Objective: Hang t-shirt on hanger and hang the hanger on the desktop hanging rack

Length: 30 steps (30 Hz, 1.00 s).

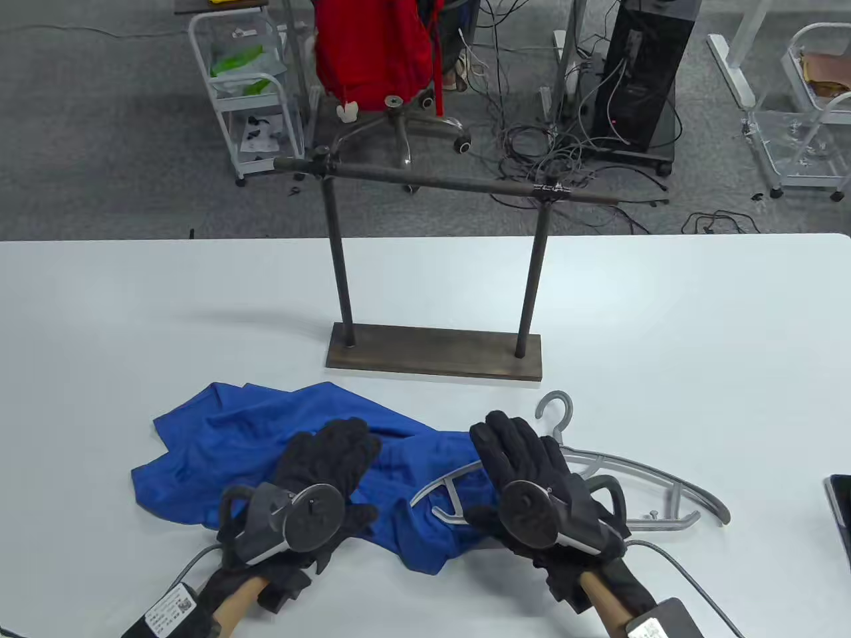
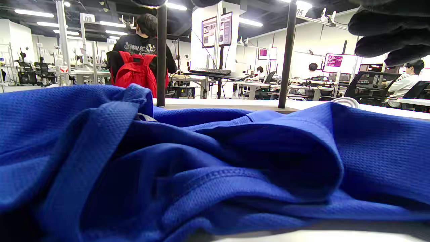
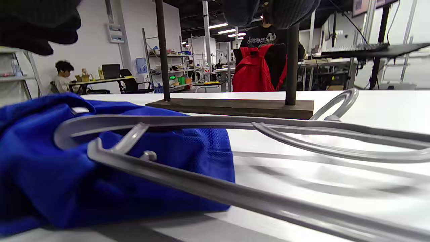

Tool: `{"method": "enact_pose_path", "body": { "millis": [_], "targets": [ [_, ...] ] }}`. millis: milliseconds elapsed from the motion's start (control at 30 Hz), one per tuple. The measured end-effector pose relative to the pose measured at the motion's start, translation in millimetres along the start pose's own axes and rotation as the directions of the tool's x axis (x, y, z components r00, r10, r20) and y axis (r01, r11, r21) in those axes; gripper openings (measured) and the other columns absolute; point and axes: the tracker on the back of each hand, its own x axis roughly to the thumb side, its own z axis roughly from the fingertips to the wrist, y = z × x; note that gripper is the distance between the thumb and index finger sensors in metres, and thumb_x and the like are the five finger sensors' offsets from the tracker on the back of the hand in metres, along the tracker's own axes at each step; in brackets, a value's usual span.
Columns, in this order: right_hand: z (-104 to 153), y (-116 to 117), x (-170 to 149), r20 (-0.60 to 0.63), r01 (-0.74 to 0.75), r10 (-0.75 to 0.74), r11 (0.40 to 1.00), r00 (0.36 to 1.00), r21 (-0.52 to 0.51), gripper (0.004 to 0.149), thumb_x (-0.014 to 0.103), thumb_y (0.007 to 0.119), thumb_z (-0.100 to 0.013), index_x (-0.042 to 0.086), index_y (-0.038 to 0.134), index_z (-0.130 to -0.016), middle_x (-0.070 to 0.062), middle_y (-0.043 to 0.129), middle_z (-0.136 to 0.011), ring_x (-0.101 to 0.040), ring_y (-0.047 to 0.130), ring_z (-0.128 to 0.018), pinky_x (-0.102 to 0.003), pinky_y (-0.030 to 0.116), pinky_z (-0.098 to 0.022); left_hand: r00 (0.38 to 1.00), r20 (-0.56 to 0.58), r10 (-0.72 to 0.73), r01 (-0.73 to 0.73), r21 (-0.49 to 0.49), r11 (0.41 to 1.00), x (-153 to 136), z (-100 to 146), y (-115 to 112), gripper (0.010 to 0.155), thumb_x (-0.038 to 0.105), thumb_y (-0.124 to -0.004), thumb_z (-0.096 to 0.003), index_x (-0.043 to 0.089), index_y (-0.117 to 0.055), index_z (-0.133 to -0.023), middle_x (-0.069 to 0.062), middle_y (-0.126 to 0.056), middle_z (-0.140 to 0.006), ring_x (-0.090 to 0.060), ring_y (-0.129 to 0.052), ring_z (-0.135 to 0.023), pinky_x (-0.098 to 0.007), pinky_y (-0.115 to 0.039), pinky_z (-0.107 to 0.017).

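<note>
A crumpled blue t-shirt (image 1: 219, 442) lies on the white table in front of the rack; it fills the left wrist view (image 2: 201, 168). A grey plastic hanger (image 1: 638, 475) lies flat to its right, its left arm resting on the shirt's edge (image 3: 151, 122). My left hand (image 1: 332, 452) lies over the shirt with straight fingers. My right hand (image 1: 515, 448) hovers flat over the middle of the hanger, fingers extended, holding nothing. The dark desktop rack (image 1: 435, 183) stands behind on its wooden base (image 1: 432, 352), with nothing hanging on its bar.
A dark device (image 1: 839, 505) pokes in at the table's right edge. Beyond the table's far edge are a chair with a red backpack (image 1: 372, 46), white carts and floor cables. People sit at desks in the background of the wrist views.
</note>
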Motion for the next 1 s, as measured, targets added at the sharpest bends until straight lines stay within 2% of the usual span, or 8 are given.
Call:
{"method": "enact_pose_path", "body": {
  "millis": [133, 300, 500, 700, 900, 1000],
  "targets": [
    [-1.1, 2.1, -0.2, -0.007, 0.012, -0.012, 1.0, 1.0, 0.004, 0.097, 0.066, 0.063, -0.044, 0.031, -0.001, -0.109, 0.0, 0.016, -0.124, -0.034, 0.035, -0.121, -0.062, 0.042, -0.085, 1.0, -0.003, -0.007, 0.007, -0.008, 1.0, 1.0, -1.2, 0.5, 0.087, 0.075, -0.057, -0.0376, 0.058, -0.009, -0.108, 0.021, -0.017, -0.13, -0.009, -0.031, -0.127, -0.053, -0.039, -0.095],
    [-1.1, -3.5, -11.9, -0.049, -0.036, 0.033, 0.997, 0.998, -0.066, 0.095, 0.066, 0.063, -0.044, 0.031, 0.005, -0.11, -0.001, 0.02, -0.124, -0.034, 0.038, -0.119, -0.062, 0.045, -0.084, 1.0, 0.023, 0.007, -0.008, 0.022, 1.0, 3.9, -0.6, -1.5, 0.087, 0.073, -0.059, -0.037, 0.057, -0.013, -0.109, 0.019, -0.024, -0.129, -0.011, -0.037, -0.125, -0.054, -0.042, -0.093],
    [-1.1, -17.2, -46.0, -0.151, -0.036, 0.012, 0.987, 0.988, -0.157, 0.093, 0.064, 0.064, -0.044, 0.028, 0.01, -0.111, -0.004, 0.024, -0.123, -0.036, 0.042, -0.117, -0.063, 0.047, -0.081, 0.999, 0.036, -0.003, 0.003, 0.005, 1.0, 8.5, 0.3, -1.3, 0.087, 0.073, -0.059, -0.037, 0.056, -0.014, -0.109, 0.019, -0.025, -0.129, -0.012, -0.035, -0.125, -0.054, -0.042, -0.092],
    [9.4, -32.0, -88.2, -0.309, -0.069, -0.009, 0.968, 0.951, -0.24, 0.091, 0.062, 0.065, -0.045, 0.027, 0.016, -0.112, -0.004, 0.03, -0.123, -0.036, 0.047, -0.116, -0.063, 0.05, -0.081, 0.999, 0.033, 0.008, -0.009, 0.009, 1.0, 7.5, 0.9, -1.3, 0.086, 0.073, -0.06, -0.0368, 0.054, -0.019, -0.11, 0.017, -0.029, -0.129, -0.014, -0.04, -0.124, -0.055, -0.045, -0.091],
    [15.3, -30.8, -124.9, -0.417, -0.039, -0.073, 0.967, 0.906, -0.253, 0.088, 0.061, 0.066, -0.045, 0.027, 0.022, -0.113, -0.004, 0.034, -0.122, -0.035, 0.051, -0.114, -0.062, 0.052, -0.08, 1.0, 0.024, -0.002, 0.002, 0.004, 1.0, 7.6, 0.1, -1.6, 0.086, 0.072, -0.06, -0.0369, 0.054, -0.02, -0.11, 0.016, -0.031, -0.129, -0.014, -0.042, -0.123, -0.055, -0.046, -0.09],
    [12.6, -21.5, -138.5, -0.463, -0.017, -0.083, 0.978, 0.883, -0.207, 0.084, 0.057, 0.067, -0.047, 0.026, 0.025, -0.113, -0.004, 0.036, -0.122, -0.035, 0.053, -0.114, -0.062, 0.052, -0.079, 1.0, 0.025, -0.001, 0.001, -0.01, 1.0, 7.9, -0.2, -2.7, 0.086, 0.072, -0.06, -0.0367, 0.053, -0.02, -0.11, 0.016, -0.032, -0.129, -0.015, -0.043, -0.123, -0.056, -0.046, -0.09]
  ]
}}
